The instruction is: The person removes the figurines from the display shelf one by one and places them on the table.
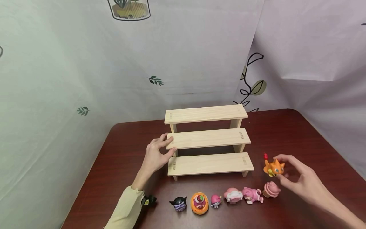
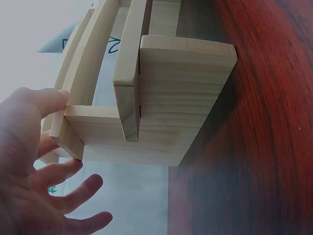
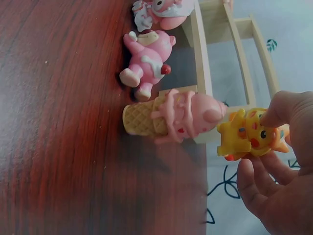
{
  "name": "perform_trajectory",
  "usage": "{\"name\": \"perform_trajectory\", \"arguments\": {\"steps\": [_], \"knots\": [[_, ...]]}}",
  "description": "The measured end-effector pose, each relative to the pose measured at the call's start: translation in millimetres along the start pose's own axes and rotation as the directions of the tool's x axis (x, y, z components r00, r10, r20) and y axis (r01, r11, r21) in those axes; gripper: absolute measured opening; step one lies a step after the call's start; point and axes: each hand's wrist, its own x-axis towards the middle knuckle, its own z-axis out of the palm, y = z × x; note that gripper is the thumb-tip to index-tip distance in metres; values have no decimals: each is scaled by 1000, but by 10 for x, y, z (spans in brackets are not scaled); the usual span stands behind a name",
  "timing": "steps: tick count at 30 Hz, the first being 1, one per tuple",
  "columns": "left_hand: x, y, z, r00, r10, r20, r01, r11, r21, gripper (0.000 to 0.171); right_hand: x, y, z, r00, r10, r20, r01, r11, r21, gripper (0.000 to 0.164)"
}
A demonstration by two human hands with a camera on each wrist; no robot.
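Observation:
A light wooden three-step stand [image 1: 211, 139] stands on the dark red table. At the left end of its middle step, my left hand [image 1: 154, 156] pinches the board between thumb and fingers, the other fingers spread in the left wrist view. My right hand [image 1: 304, 179] holds a small orange cat-eared figurine [image 1: 275, 168] with a red-tipped tail, right of the bottom step. Seen from the right wrist, its front is yellow [image 3: 234, 137], with thumb and fingers around its head. Close below it stands a pink ice cream cone figure [image 1: 271, 189].
Along the table front lie a pink bear figure [image 1: 252, 195], a pink and white figure [image 1: 233, 195], a small pink-capped figure [image 1: 215, 201], an orange ring-shaped figure [image 1: 199, 208] and a black-eared purple figure [image 1: 179, 204]. A black object [image 1: 150, 199] is partly behind my left sleeve. Patterned cloth [image 1: 200, 63] hangs behind.

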Motion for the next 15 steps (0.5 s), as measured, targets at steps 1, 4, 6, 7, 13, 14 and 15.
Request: {"name": "perform_trajectory", "arguments": {"steps": [1, 4, 6, 7, 13, 14, 15], "knots": [[-2, -3, 2, 1000, 2, -1, -2, 1000, 0, 43, -11, 6, -9, 1000, 2, 1, -2, 1000, -1, 69], [-2, -9, 6, 1000, 7, -4, -7, 1000, 0, 43, -41, 25, -31, 1000, 9, 9, -9, 1000, -7, 69], [0, -12, 8, 1000, 8, -4, -8, 1000, 0, 43, -64, 38, -46, 1000, 16, 13, -16, 1000, -9, 68], [0, -12, 8, 1000, 9, -4, -9, 1000, -1, 43, -76, 44, -51, 1000, 19, 16, -19, 1000, -6, 68], [2, -12, 8, 1000, 6, -4, -6, 1000, 0, 43, -155, 71, -84, 998, 57, 33, -57, 998, -2, 69], [1, -12, 8, 1000, 5, -4, -5, 1000, 0, 43, -165, 76, -88, 998, 60, 34, -60, 998, -3, 69], [0, -13, 8, 1000, 4, -3, -4, 1000, -1, 43, -174, 82, -91, 998, 59, 37, -59, 998, -4, 69]]}}
